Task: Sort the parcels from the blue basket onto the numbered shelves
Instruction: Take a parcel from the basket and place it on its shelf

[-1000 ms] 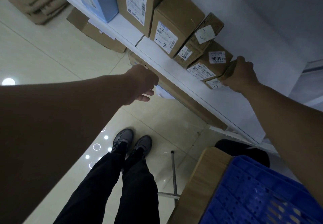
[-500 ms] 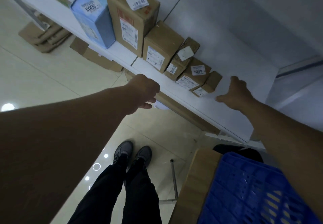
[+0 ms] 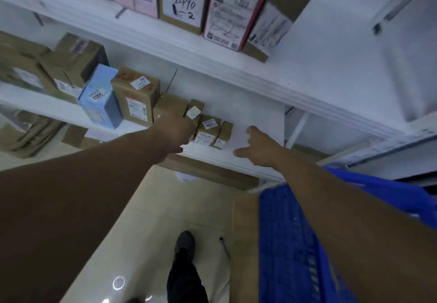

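A row of brown parcels stands on the lower white shelf (image 3: pixel 212 155). The rightmost small brown parcel (image 3: pixel 223 135) stands beside one labelled 4004 (image 3: pixel 208 129). My right hand (image 3: pixel 256 148) hovers just right of that small parcel with fingers spread, holding nothing. My left hand (image 3: pixel 176 133) is loosely curled in front of the row, empty, covering part of a parcel. The blue basket (image 3: pixel 295 243) sits at the lower right on a wooden surface (image 3: pixel 244 231), partly hidden by my right arm.
A light blue box (image 3: pixel 101 99) marked 3003 and a taller brown box (image 3: pixel 136 97) stand further left. The upper shelf (image 3: pixel 212 52) holds pink and white parcels marked 1-2. Flattened cardboard (image 3: pixel 26 135) lies on the tiled floor. My legs (image 3: pixel 186 274) are below.
My right hand let go of the small parcel on the shelf and drew back, fingers spread. The view tilted upward, bringing the upper shelf into sight. My left hand rose toward the row.
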